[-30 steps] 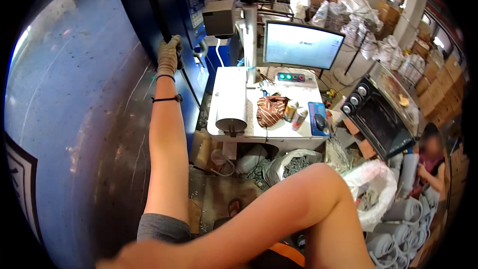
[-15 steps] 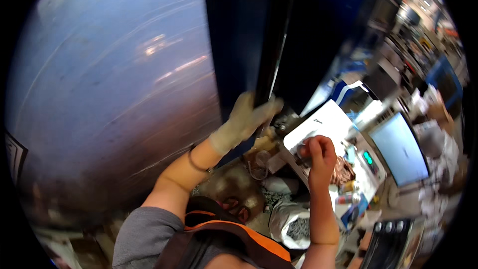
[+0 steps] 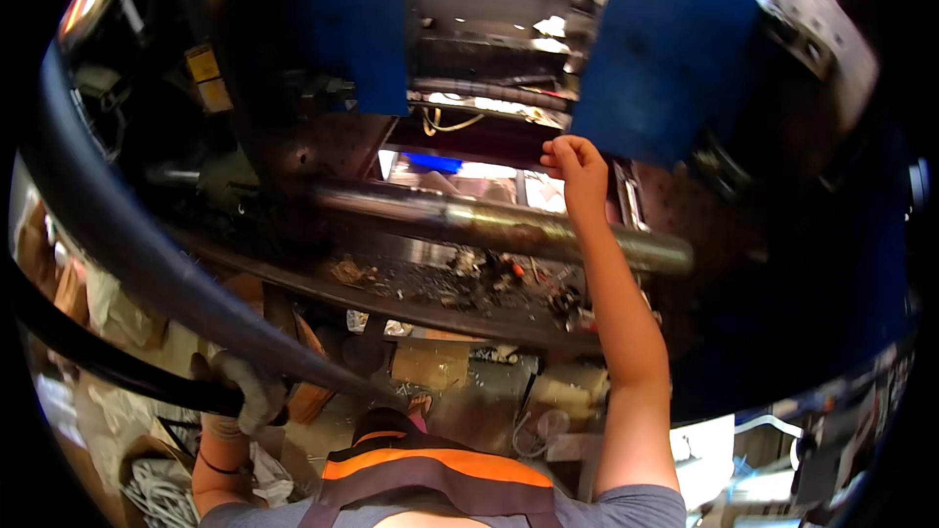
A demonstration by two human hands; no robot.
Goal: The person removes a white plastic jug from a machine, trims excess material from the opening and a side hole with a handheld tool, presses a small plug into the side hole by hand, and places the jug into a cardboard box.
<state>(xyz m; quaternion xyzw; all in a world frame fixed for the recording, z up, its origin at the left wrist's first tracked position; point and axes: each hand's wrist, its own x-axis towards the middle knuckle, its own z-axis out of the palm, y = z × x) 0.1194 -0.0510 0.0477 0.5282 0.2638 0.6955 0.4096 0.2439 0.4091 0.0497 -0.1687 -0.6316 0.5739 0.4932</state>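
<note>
My left hand (image 3: 252, 393), in a pale work glove, is closed around the end of a dark, curved door edge (image 3: 127, 357) at the lower left. My bare right hand (image 3: 575, 158) reaches forward into a large machine, fingertips pinched together; whatever they may hold is too small to make out. Just below it a thick steel rod (image 3: 469, 220) runs across the machine, apart from the fingers. Blue panels (image 3: 665, 49) stand on both sides of the gap beyond my right hand. A bright blue thing (image 3: 432, 163) shows low in that gap.
Scraps and shavings (image 3: 489, 274) litter the ledge under the rod. A yellow hose (image 3: 452, 123) hangs in the gap. Cardboard (image 3: 430, 365) lies on the floor ahead of my feet. At the lower left is a box of pale pieces (image 3: 166, 494); a white worktop (image 3: 706, 455) is at the lower right.
The blue door has moved aside to the left with my left hand, baring the machine's inside. My right hand has gone from over the white worktop into the machine. My view has turned left.
</note>
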